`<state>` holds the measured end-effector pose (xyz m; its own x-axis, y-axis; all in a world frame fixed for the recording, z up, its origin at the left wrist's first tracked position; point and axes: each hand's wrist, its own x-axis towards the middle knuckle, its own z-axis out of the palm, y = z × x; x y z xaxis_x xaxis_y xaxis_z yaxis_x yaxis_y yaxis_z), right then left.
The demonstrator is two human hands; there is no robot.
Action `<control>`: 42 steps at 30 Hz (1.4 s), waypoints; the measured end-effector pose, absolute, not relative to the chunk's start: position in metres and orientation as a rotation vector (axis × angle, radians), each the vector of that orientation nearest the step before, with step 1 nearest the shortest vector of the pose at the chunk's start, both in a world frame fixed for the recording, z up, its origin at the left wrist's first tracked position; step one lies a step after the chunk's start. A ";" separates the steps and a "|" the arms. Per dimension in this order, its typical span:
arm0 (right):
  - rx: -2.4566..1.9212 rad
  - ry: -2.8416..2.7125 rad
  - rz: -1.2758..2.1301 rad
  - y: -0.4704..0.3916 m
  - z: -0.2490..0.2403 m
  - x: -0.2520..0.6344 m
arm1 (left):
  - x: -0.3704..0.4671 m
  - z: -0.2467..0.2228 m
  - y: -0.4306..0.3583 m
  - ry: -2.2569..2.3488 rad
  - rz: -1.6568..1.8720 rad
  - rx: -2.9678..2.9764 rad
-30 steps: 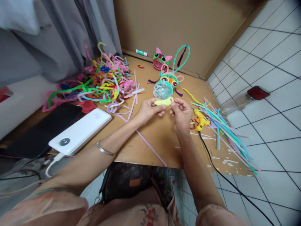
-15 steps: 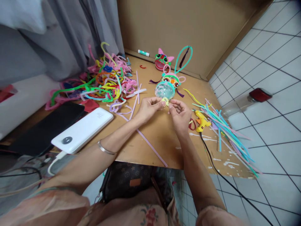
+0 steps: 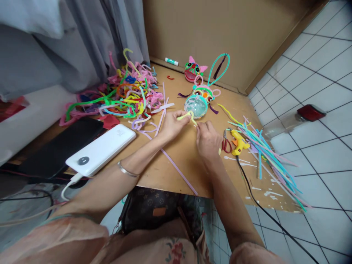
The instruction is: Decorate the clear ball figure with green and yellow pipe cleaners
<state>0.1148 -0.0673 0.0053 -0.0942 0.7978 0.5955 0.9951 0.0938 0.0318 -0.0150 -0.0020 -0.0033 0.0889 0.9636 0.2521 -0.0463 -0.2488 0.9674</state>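
A pale yellow pipe cleaner [image 3: 191,116], bent into a loop, runs between my two hands above the table. My left hand [image 3: 176,124] pinches one part of it between thumb and fingertips. Curled closed, my right hand [image 3: 209,138] grips the other part, and a short yellow end shows below that hand. Just beyond my fingers rests a clear round dome with a teal rim [image 3: 195,106]. It touches or overlaps a pipe-cleaner animal face [image 3: 203,94] with pink loop ears and purple tassels. Behind that sits a red and green face with pink ears [image 3: 193,69].
A tangled heap of coloured pipe cleaners [image 3: 123,95] lies at left, near a white power bank [image 3: 101,149] and a black slab [image 3: 63,146]. To the right are red-handled pliers [image 3: 227,146], a yellow glue gun [image 3: 239,141] with its cord, and straight pipe cleaners [image 3: 272,157]. A glue stick [image 3: 171,61] lies behind.
My hands have moved slightly apart, drawing out the yellow pipe cleaner between them. My right hand has turned knuckles-up. The whole view has shifted a little.
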 end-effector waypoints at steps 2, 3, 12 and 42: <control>-1.774 -1.960 -0.685 -0.067 0.006 0.115 | -0.017 -0.004 -0.001 1.044 1.312 1.499; -1.768 -1.975 -0.712 -0.067 0.006 0.115 | -0.018 -0.005 -0.001 1.080 1.292 1.564; -1.572 -2.184 -0.679 -0.061 0.015 0.130 | -0.023 -0.006 -0.006 1.078 0.844 2.244; -1.295 -1.458 0.539 -0.052 0.012 0.132 | -0.014 -0.002 -0.014 0.751 1.293 1.602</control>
